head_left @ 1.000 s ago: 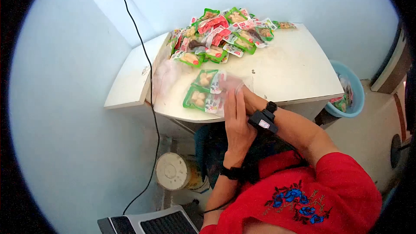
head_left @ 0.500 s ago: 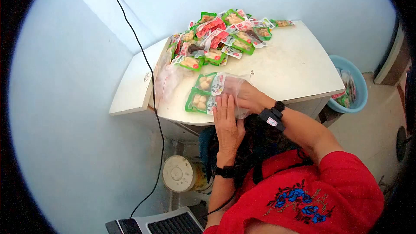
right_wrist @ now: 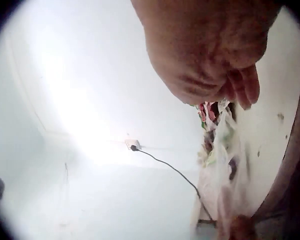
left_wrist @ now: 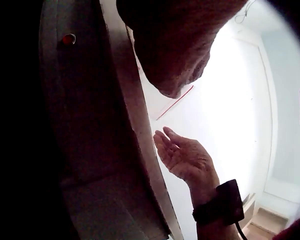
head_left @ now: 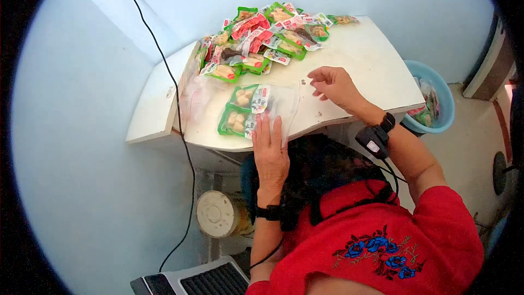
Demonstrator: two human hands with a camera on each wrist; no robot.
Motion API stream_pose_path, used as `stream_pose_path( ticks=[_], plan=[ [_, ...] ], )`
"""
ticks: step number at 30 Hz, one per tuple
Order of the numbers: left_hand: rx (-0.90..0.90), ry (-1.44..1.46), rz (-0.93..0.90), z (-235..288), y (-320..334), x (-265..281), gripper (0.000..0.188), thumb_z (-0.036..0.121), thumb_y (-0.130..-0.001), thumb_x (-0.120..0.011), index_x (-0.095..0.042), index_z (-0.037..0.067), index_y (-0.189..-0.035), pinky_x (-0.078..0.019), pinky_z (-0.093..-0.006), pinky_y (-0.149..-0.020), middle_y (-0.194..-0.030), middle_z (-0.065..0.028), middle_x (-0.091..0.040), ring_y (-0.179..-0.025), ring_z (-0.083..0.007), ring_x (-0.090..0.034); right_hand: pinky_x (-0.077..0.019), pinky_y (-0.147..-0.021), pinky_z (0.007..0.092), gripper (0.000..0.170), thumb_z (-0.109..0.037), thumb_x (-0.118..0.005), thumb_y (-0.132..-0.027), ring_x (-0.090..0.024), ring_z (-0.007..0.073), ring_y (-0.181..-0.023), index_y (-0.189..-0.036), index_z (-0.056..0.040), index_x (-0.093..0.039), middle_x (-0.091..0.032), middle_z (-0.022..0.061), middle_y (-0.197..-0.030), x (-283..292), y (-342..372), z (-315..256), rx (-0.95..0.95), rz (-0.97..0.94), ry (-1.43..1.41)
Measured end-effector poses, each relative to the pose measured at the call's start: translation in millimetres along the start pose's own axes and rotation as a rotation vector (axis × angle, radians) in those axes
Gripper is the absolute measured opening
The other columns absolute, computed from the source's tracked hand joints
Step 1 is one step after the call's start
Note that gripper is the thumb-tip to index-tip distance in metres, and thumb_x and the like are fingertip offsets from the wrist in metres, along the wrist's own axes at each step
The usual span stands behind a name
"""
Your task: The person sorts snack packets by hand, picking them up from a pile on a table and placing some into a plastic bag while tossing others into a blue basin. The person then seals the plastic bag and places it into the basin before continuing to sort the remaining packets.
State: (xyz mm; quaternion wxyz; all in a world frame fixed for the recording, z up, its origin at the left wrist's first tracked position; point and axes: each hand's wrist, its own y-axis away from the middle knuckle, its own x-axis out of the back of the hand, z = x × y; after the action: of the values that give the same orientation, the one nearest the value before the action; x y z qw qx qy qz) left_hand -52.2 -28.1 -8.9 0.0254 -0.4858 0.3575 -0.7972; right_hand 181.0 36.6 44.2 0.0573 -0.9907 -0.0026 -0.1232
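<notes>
Two green-edged packets of pale round pieces, an upper one [head_left: 244,97] and a lower one [head_left: 236,122], lie side by side in a clear plastic bag [head_left: 285,105] at the table's front left. My left hand [head_left: 271,155] rests its straight fingers on the bag's near edge, beside the lower packet. Off to the right, above the tabletop, my right hand [head_left: 339,88] hangs with fingers loosely bent and nothing in them. The left wrist view shows the right hand [left_wrist: 186,159] too, its palm turned toward the camera.
Many red, green and clear packets [head_left: 256,43] are heaped at the table's back left. A crumpled clear bag [head_left: 197,97] lies by the raised side panel [head_left: 158,104]. A blue basin [head_left: 445,95] with packets stands right of the table; a lidded bucket [head_left: 216,214] is below. A black cord [head_left: 177,87] hangs left.
My right hand has come out of the clear bag and moved right, off the packets. The left hand has stayed on the bag's near edge, its fingers flat.
</notes>
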Motion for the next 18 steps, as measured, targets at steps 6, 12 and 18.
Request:
stream_pose_path(
  ticks=[6,12,18],
  plan=[
    [0.041,0.089,0.044,0.3,-5.2,10.4,0.041,0.017,-0.097,-0.047,-0.049,0.008,-0.136,-0.0244,-0.0493,-0.112,-0.146,-0.0171,-0.04,-0.136,-0.0372,-0.033,-0.0471,-0.096,0.0372,0.05,0.004,-0.066,-0.073,-0.055,0.0321,-0.116,-0.121,-0.0087,-0.061,-0.055,0.0168,-0.13,-8.6,-8.9,17.9,0.55,-0.015,0.544],
    [0.056,0.201,0.119,-5.5,-19.5,20.8,0.037,0.017,-0.099,-0.044,-0.052,0.004,-0.133,-0.0272,-0.0458,-0.111,-0.141,-0.0192,-0.044,-0.133,-0.0376,-0.038,-0.0494,-0.09,0.0375,0.032,-0.002,-0.071,-0.075,-0.059,0.0332,-0.107,-0.106,-0.0072,-0.066,-0.06,0.0171,-0.12,-20.8,-38.9,19.5,0.745,-0.062,0.501],
    [0.242,0.607,0.223,-3.2,-68.0,84.8,0.038,0.023,-0.102,-0.042,-0.054,-0.005,-0.126,-0.0334,-0.0373,-0.107,-0.131,-0.0158,-0.056,-0.125,-0.0248,-0.048,-0.0516,-0.071,0.031,0.012,-0.005,-0.071,-0.08,-0.065,0.0215,-0.079,-0.091,-0.0026,-0.067,-0.069,0.0096,-0.09,-16.3,-50.3,-40.1,0.851,-0.021,0.335]
  ],
)
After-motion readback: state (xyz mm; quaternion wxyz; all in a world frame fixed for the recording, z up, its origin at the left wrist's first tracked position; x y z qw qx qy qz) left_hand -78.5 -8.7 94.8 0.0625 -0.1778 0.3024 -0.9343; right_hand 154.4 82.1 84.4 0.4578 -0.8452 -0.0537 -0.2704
